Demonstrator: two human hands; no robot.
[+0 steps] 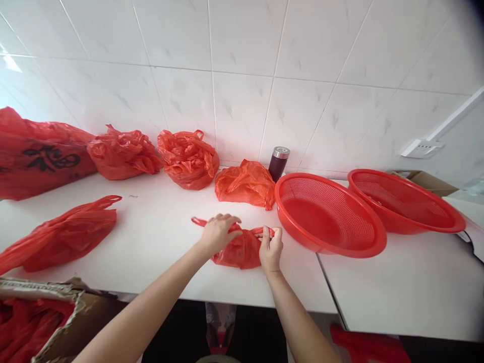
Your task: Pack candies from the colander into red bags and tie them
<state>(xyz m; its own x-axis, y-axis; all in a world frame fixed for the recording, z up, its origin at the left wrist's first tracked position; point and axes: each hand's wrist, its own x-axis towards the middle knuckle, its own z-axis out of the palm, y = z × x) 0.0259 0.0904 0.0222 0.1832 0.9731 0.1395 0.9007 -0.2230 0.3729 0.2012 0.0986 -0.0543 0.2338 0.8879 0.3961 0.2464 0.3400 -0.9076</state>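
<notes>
A filled red plastic bag (242,253) lies on the white table in front of me. My left hand (221,233) is curled over its upper left side, gripping the gathered plastic, with one handle loop sticking out beyond the wrist. At the bag's right, my right hand (271,247) pinches the other handle between thumb and fingers. What is inside shows only faintly through the plastic. Just behind it sits a crumpled orange-red plastic bag (245,185), and the near red perforated basket (321,214) stands to the right of my right hand.
More red bags (188,160) line the tiled wall, and one long red bag (75,234) lies at left. A dark thermos (279,162) stands behind the baskets. The second red basket (406,201) is far right. An open cardboard box (81,312) with red plastic is at lower left.
</notes>
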